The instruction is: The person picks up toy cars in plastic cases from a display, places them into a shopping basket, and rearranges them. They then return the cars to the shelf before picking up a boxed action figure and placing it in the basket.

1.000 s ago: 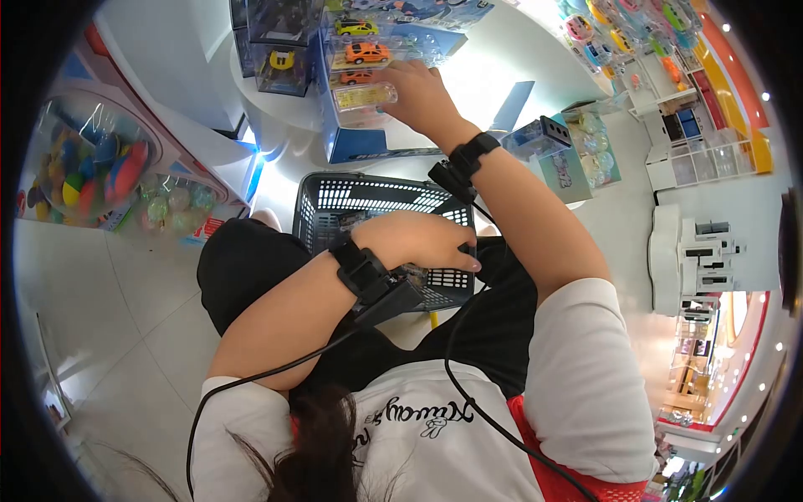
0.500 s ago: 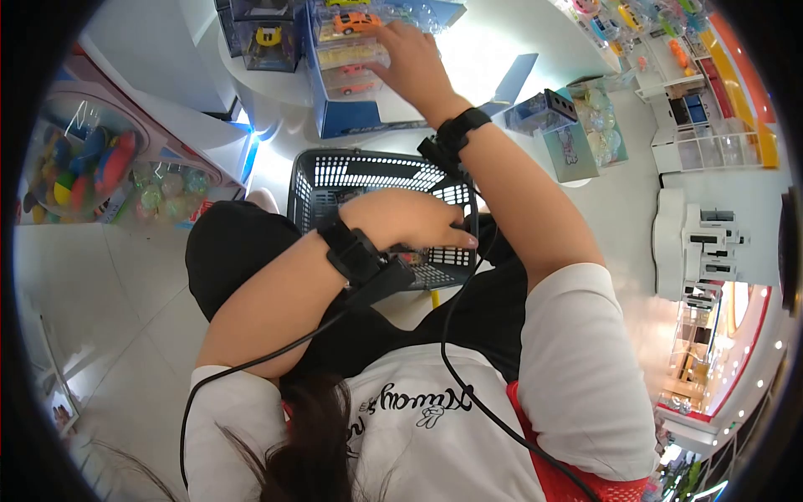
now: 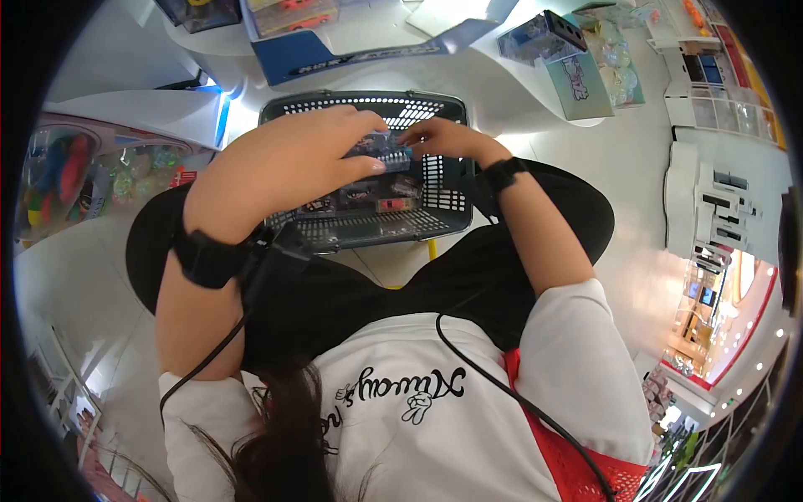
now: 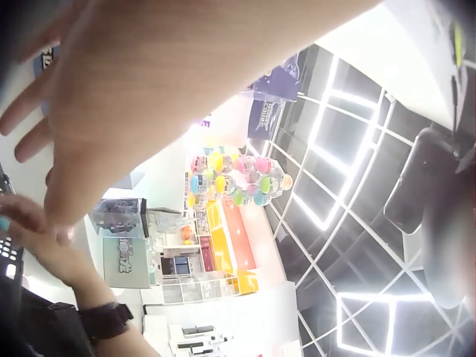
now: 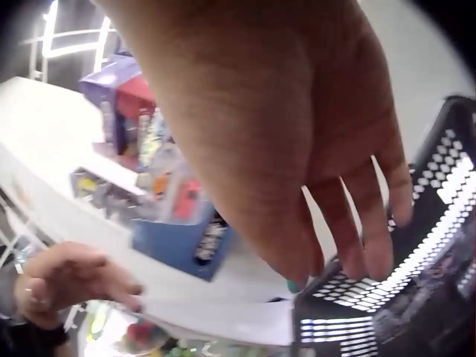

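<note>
Both hands are over a black basket (image 3: 368, 243) between the knees. My left hand (image 3: 284, 159) reaches in from the left, its fingers extended and its thumb tip overlapping a clear box (image 3: 395, 159) in the head view. From the right, my right hand (image 3: 452, 138) comes down with its fingertips close beside that box; a teal spot shows at its thumb. In the right wrist view the right hand's fingers (image 5: 364, 245) hang straight and spread over the basket rim, with nothing between them. Several packaged toy cars (image 3: 397, 203) lie on the basket floor.
A blue display carton (image 3: 351, 60) with packaged toy cars stands on the white shelf beyond the basket. Right of it are a clear box (image 3: 542, 38) and a green carton (image 3: 585, 88) of clear balls. A bin of colourful toys (image 3: 58, 176) stands at left.
My right hand has left the toy cars in the carton and come down to the basket. The left hand has lifted and shifted left over the basket; the head view has tilted down.
</note>
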### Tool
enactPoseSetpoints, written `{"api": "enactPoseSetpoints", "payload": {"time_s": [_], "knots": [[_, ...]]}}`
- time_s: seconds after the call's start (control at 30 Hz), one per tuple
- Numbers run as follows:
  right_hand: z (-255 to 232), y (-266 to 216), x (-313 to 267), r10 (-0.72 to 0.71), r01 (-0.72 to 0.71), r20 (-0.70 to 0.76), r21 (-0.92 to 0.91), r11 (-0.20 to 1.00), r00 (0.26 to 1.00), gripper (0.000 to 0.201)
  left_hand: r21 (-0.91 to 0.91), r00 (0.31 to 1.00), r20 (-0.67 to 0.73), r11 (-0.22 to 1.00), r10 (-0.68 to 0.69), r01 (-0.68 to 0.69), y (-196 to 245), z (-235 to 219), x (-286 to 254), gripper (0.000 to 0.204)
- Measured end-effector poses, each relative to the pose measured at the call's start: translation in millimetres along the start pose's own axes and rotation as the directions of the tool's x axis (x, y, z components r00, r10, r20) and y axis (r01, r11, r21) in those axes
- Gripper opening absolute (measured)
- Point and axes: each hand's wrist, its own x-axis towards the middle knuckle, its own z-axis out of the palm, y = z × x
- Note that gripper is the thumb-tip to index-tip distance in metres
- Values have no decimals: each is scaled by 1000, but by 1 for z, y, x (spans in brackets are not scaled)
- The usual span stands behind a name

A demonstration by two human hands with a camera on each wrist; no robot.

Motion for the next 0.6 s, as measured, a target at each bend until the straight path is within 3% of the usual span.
{"api": "enactPoseSetpoints", "payload": {"time_s": [0.07,0.17,0.23,0.27,0.3,0.4,0.43,0.53,0.6], "knots": [[17,74,18,129,-138,-130,-63,988,983,34,28,997,-80,1000,1,1,-2,10,1,38],[46,147,35,216,-243,-148,-200,949,965,35,6,984,-175,1000,-12,13,-8,19,6,36],[74,188,49,264,-335,-295,-225,915,918,29,-49,980,-155,992,-125,119,-5,17,11,34],[87,199,56,282,-380,-363,-232,896,888,26,-75,973,-140,982,-184,175,-6,16,13,33],[95,200,60,337,-421,-340,-209,883,878,26,-171,971,-152,973,-182,156,-9,19,16,30],[132,219,78,460,-584,-387,-318,747,799,44,-274,956,-159,941,-246,197,-12,22,24,29],[143,223,79,468,-584,-349,-450,676,812,40,-267,951,-166,941,-260,211,-12,24,27,29],[168,241,87,402,-643,-508,-516,566,762,25,-301,944,-133,919,-303,253,-11,31,33,29],[165,235,85,339,-620,-527,-573,536,779,20,-389,942,-53,876,-330,285,-13,33,39,27]]}}
